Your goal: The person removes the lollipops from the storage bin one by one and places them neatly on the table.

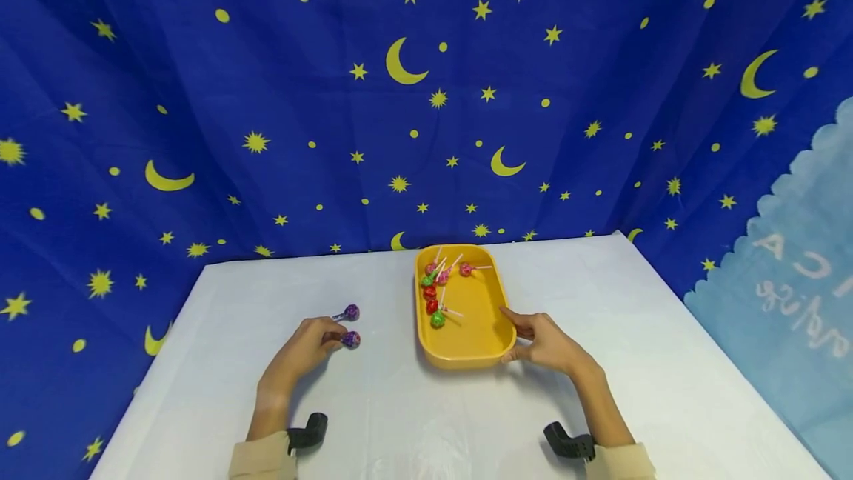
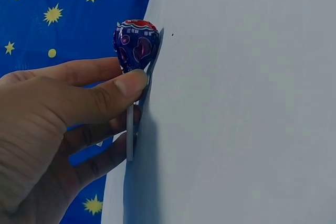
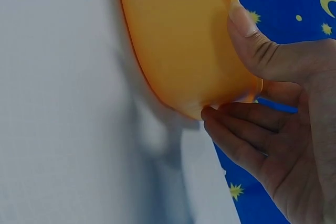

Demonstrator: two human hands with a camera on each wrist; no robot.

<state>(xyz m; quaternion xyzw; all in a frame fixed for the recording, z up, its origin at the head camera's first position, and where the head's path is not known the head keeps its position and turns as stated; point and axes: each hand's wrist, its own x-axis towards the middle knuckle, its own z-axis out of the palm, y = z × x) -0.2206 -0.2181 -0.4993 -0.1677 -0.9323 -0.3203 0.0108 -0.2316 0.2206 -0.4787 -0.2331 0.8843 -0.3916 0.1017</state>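
Note:
In the head view my left hand [image 1: 301, 350] is at the left of the table, pinching a purple-wrapped lollipop [image 1: 350, 339] by its stick just below the head. The left wrist view shows the thumb and fingers around that lollipop [image 2: 137, 43], its white stick pointing down. A second purple lollipop [image 1: 351, 312] lies just beyond it on the table. My right hand [image 1: 549, 343] grips the near right corner of a yellow tray [image 1: 460, 358], thumb and fingers on its outside and rim. Red, pink and green lollipops [image 1: 437, 319] lie inside, mostly along the tray's left side.
A white-covered table [image 1: 386, 421] carries everything. Behind it hangs a blue curtain [image 1: 320, 110] with yellow moons and stars. A light blue panel [image 1: 800, 272] with white lettering is at the right. Each wrist wears a black camera mount [image 1: 308, 432].

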